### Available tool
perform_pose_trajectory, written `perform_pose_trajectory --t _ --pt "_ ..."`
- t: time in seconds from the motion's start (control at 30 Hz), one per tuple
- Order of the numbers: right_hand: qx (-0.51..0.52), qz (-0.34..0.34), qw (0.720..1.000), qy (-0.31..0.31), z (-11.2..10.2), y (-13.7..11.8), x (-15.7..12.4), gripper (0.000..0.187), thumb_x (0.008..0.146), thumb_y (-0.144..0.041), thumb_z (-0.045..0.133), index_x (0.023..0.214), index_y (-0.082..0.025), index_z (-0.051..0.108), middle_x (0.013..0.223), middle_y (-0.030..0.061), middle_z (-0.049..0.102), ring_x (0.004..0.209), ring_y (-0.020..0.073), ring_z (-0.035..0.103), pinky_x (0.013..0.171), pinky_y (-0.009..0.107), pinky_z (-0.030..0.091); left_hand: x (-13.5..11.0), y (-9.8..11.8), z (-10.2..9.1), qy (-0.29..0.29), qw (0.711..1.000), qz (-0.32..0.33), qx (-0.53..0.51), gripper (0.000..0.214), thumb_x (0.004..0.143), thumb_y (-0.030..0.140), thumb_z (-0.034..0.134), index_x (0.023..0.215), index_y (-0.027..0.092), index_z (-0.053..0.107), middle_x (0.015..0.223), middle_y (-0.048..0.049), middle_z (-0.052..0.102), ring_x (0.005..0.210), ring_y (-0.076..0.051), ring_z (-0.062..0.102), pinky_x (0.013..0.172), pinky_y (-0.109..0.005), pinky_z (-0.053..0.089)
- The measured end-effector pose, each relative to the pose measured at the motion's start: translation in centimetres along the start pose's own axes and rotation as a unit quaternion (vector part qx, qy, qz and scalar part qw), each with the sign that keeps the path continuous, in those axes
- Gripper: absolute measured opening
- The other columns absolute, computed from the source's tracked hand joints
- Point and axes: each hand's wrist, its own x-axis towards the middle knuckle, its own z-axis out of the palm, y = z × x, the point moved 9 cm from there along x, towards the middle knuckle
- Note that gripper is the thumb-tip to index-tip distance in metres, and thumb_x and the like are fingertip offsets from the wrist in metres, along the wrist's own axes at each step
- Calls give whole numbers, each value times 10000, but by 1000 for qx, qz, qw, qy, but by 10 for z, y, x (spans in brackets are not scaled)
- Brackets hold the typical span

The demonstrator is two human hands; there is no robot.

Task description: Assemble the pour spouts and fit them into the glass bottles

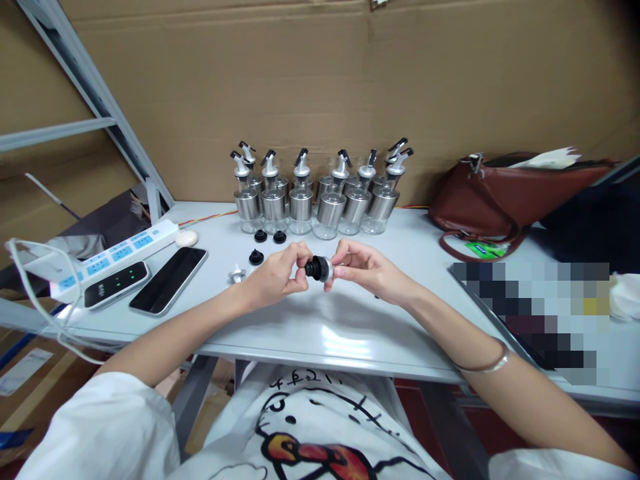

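Over the middle of the table, both hands hold a bottle pourer top (323, 269) lying sideways, its black ribbed stopper to the left and its silver collar to the right. My left hand (275, 275) pinches the stopper end between thumb and fingers. On the silver end, the thumb and fingers of my right hand (370, 268) are closed. Beside my left hand lie a black stopper piece (256, 257) and a silver pourer part (237, 273). Two more black pieces, one a small stopper (279, 237), sit farther back, in front of the bottles.
Several glass-and-steel oil bottles (331, 212) with pourer tops stand in rows along the cardboard wall (320, 80). At left are a power strip (120, 253), a phone (169, 280) and a white cable (25, 283). A brown handbag (490, 200) lies at right.
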Motion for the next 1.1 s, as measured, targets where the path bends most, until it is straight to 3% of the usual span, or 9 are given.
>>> perform_pose_trajectory --t 0.47,0.63,0.83,1.0,1.1 --pt "36 45 998 -12 2 11 1 224 767 -294 723 798 -155 549 706 -6 701 626 126 683 682 283 515 -2 5 6 -29 998 41 -23 226 722 40 398 818 220 302 728 40 412 581 -66 377 548 -165 364" --pt "23 23 999 -21 5 7 1 214 797 -311 693 816 -166 537 693 -20 689 634 109 674 677 262 505 -1 6 5 -10 998 53 -32 259 717 35 391 866 227 303 738 40 408 587 -69 380 544 -171 356" --pt "-28 10 1000 -7 6 4 1 199 828 -340 651 868 -172 553 707 -15 680 671 111 666 701 271 501 -8 -4 10 11 997 19 -79 286 790 175 417 1049 231 311 819 -2 468 668 -120 462 606 -262 417" --pt "-48 9 999 24 3 2 2 252 805 -400 656 877 -182 554 742 -11 655 676 121 645 719 303 498 -10 -10 23 -54 987 -41 -148 310 851 202 375 1150 222 296 849 -16 553 667 -114 500 630 -264 436" --pt "-94 -21 992 76 -5 -4 3 251 791 -400 662 901 -192 576 774 -16 614 690 109 591 707 287 480 -8 -13 22 -60 985 -69 -148 325 846 215 385 1163 217 312 884 -26 549 713 -120 515 657 -266 444"
